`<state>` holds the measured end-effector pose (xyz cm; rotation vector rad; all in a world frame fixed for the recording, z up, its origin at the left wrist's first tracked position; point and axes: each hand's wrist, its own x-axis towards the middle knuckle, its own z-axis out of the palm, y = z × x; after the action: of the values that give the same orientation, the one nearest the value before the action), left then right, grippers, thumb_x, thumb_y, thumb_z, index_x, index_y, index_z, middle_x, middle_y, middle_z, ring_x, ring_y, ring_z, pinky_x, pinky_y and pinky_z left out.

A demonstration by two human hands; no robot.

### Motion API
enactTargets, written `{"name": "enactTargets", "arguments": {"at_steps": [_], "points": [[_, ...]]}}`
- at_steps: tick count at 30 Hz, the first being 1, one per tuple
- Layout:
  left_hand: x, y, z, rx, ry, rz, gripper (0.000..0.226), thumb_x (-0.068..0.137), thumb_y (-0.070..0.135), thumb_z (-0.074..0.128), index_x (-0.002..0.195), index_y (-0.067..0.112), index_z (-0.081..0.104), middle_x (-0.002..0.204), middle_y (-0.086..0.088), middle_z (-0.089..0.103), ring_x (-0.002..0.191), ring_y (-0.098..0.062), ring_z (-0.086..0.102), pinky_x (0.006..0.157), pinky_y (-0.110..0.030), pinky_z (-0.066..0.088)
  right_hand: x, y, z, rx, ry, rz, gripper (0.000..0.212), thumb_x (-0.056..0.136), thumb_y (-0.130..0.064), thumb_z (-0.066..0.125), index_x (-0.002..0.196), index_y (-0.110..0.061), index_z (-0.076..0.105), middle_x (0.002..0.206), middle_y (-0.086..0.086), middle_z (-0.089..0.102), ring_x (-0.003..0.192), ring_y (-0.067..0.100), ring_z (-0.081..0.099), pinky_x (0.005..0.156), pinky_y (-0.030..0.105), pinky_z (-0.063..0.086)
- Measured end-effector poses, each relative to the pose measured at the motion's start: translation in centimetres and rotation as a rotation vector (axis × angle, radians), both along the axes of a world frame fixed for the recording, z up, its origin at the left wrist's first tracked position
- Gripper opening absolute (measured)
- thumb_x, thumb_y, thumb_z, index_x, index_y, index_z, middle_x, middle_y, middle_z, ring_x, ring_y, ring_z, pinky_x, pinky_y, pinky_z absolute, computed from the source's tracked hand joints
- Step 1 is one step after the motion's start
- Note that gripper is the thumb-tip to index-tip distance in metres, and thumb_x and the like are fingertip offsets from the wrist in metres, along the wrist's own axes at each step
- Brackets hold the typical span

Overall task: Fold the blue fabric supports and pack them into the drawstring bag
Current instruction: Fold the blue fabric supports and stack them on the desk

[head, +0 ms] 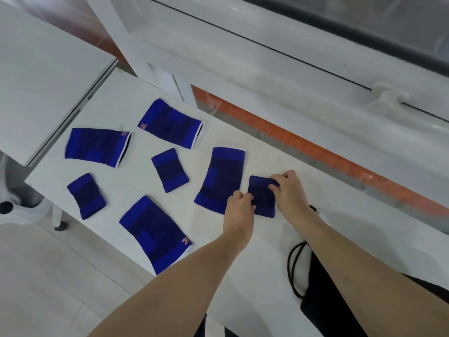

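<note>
Head view is showing both hands' fingers (247,199) pinching the small blue support (263,198) between them, seemingly readying a fold, the drawstring bag (323,295) lying nearer than them.

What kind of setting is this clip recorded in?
Probably an indoor room set up for packing, not a workshop: a plain white table beside a white-framed window, pale tiled floor, and blue fabric supports laid out with a black drawstring bag.

A white table (136,181) stands on pale floor tiles (36,276) beside a window frame (291,57).
</note>
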<state>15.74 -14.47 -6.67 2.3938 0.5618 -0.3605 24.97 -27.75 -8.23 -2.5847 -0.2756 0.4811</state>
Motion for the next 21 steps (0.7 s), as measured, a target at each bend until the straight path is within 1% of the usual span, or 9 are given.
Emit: {"name": "enactTargets", "arguments": {"at_steps": [2,4,8,11,13,15,18,19,21], "points": [[-0.2,0.2,0.1,0.0,-0.007,-0.033,0.021,0.101,0.012,0.057,0.121,0.013,0.062,0.112,0.001,0.053,0.1,-0.015,0.05,0.091,-0.032,0.052,-0.1,0.2,0.3,0.01,0.015,-0.033,0.023,0.101,-0.019,0.059,0.123,-0.012,0.063,0.119,0.005,0.051,0.107,0.021,0.054,0.091,0.039,0.055],[-0.3,0.6,0.3,-0.03,-0.007,-0.033,0.025,0.1,0.012,0.059,0.124,0.013,0.062,0.114,0.001,0.054,0.103,-0.016,0.051,0.093,-0.032,0.053,-0.2,0.3,1.0,0.03,0.027,-0.042,0.016,0.1,-0.018,0.059,0.115,-0.014,0.063,0.115,0.003,0.055,0.104,0.021,0.057,0.088,0.037,0.053],[0.0,1.9,1.7,-0.207,-0.074,0.09,0.038,0.095,0.016,0.069,0.129,0.023,0.055,0.122,0.006,0.055,0.11,-0.012,0.054,0.098,-0.032,0.052,-1.7,0.0,3.6,0.11,0.057,-0.02,0.009,0.099,-0.018,0.06,0.107,-0.022,0.059,0.1,-0.005,0.065,0.089,0.014,0.06,0.075,0.029,0.047],[0.1,3.0,3.2,-0.363,-0.135,0.136,0.054,0.091,0.019,0.074,0.137,0.029,0.047,0.122,0.01,0.057,0.106,-0.008,0.055,0.092,-0.027,0.052,-3.8,-0.4,5.2,0.213,-0.02,-0.053,0.014,0.098,-0.017,0.062,0.108,-0.026,0.06,0.1,-0.011,0.066,0.091,0.01,0.06,0.08,0.03,0.051],[-0.1,3.8,4.2,-0.386,-0.176,0.061,0.052,0.094,0.021,0.072,0.139,0.03,0.049,0.118,0.01,0.058,0.101,-0.005,0.055,0.09,-0.025,0.053,-5.5,-0.6,5.9,0.275,-0.114,-0.088,0.02,0.097,-0.015,0.065,0.114,-0.024,0.063,0.105,-0.009,0.067,0.096,0.011,0.06,0.084,0.03,0.052],[-0.7,4.8,4.9,-0.331,-0.242,-0.077,0.047,0.096,0.021,0.069,0.14,0.028,0.052,0.118,0.008,0.058,0.098,-0.004,0.054,0.092,-0.024,0.052,-7.4,-0.9,6.2,0.295,-0.248,-0.091,0.027,0.095,-0.014,0.069,0.122,-0.015,0.065,0.11,-0.001,0.069,0.098,0.016,0.061,0.084,0.031,0.052],[-2.4,5.9,4.8,-0.227,-0.351,-0.279,0.044,0.096,0.016,0.069,0.138,0.019,0.055,0.12,0.004,0.054,0.104,-0.01,0.052,0.094,-0.029,0.052,-10.8,-1.4,5.5,0.269,-0.432,-0.039,0.032,0.087,-0.006,0.079,0.117,-0.009,0.069,0.106,0.005,0.07,0.095,0.02,0.06,0.083,0.032,0.052],[-3.2,6.3,4.6,-0.19,-0.378,-0.345,0.041,0.095,0.013,0.07,0.133,0.016,0.057,0.119,0.002,0.053,0.105,-0.013,0.051,0.093,-0.031,0.053,-12.1,-1.5,4.9,0.261,-0.446,-0.026,0.033,0.083,-0.003,0.081,0.113,-0.009,0.069,0.105,0.005,0.07,0.095,0.02,0.061,0.085,0.033,0.052],[-5.0,7.0,3.4,-0.111,-0.395,-0.488,0.035,0.091,0.01,0.073,0.123,0.013,0.06,0.117,0.001,0.051,0.103,-0.016,0.049,0.089,-0.034,0.053,-14.8,-1.5,3.4,0.245,-0.401,-0.001,0.035,0.079,0.0,0.083,0.11,-0.011,0.069,0.105,0.004,0.069,0.097,0.02,0.062,0.086,0.034,0.054]]}}
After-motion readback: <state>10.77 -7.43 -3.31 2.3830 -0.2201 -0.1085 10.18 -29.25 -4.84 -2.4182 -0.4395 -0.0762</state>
